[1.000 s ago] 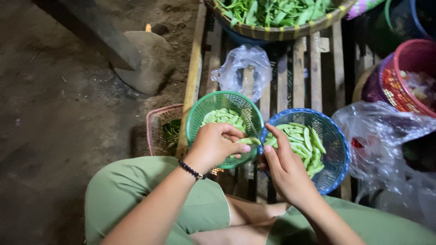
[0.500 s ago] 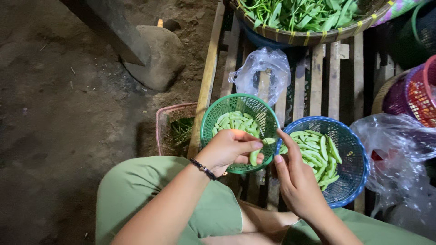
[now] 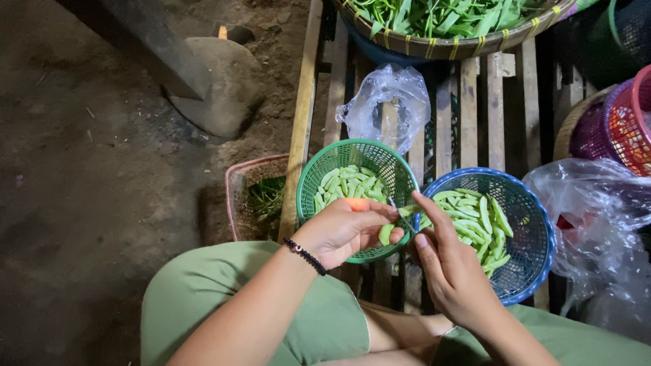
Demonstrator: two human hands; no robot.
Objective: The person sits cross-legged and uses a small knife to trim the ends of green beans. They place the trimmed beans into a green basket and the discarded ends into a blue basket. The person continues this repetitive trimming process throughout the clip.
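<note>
My left hand (image 3: 342,229) is over the near rim of a green plastic basket (image 3: 313,173) and is shut on a pale green bean pod (image 3: 386,234). My right hand (image 3: 453,270) meets it from the right, with forefinger and thumb closed on what looks like a thin small blade (image 3: 396,203) at the pod's end. Cut pod pieces (image 3: 346,183) fill the green basket. A blue basket (image 3: 539,217) to its right holds longer whole pods (image 3: 475,217). I sit with my knees in green cloth below both baskets.
Baskets stand on a wooden slat platform (image 3: 475,115). A clear plastic bag (image 3: 386,102) lies behind, and a woven tray of leafy greens (image 3: 447,46) beyond. A pink basket of trimmings (image 3: 234,196) sits left; red and purple baskets (image 3: 624,129) and plastic bags (image 3: 597,203) right. A stone (image 3: 217,81) rests on dirt.
The pod in my left hand has turned from lying sideways to pointing downward. Both hands stay together at the green basket's rim; the view has shifted slightly.
</note>
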